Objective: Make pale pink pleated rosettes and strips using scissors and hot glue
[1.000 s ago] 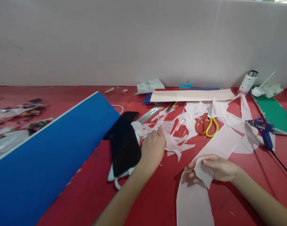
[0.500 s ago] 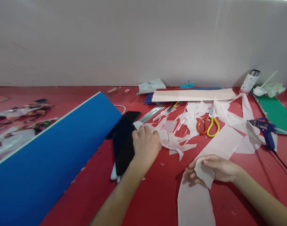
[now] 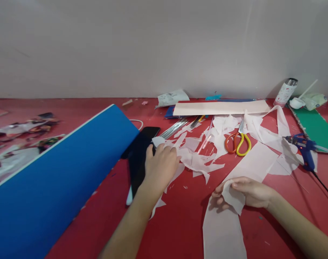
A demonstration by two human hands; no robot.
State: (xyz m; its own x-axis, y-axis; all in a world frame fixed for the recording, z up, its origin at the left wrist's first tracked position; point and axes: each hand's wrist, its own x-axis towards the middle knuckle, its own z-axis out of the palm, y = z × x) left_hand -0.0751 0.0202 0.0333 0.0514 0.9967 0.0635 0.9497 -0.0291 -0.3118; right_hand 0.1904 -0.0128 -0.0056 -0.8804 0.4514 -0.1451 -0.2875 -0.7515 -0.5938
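Observation:
My left hand point(image 3: 160, 167) lies over the right edge of a black phone point(image 3: 138, 158) that rests on a white slab, fingers curled down on it beside scattered pale pink paper scraps point(image 3: 198, 158). My right hand point(image 3: 244, 192) pinches a small piece of pale pink paper point(image 3: 232, 199) above a long pink strip point(image 3: 223, 230) on the red surface point(image 3: 185, 223). Orange and yellow scissors point(image 3: 237, 142) sit beyond the scraps.
A large blue sheet point(image 3: 53, 180) slopes across the left. A long beige board point(image 3: 220, 107), metal rods point(image 3: 174, 128), a blue glue gun point(image 3: 302, 147) with cable, a green sheet point(image 3: 314, 129), a can point(image 3: 285, 92) and a white wall point(image 3: 164, 46) ring the area.
My left hand slid left from the paper scraps onto the phone, and the phone tilted slightly. My right hand stayed put with its paper piece.

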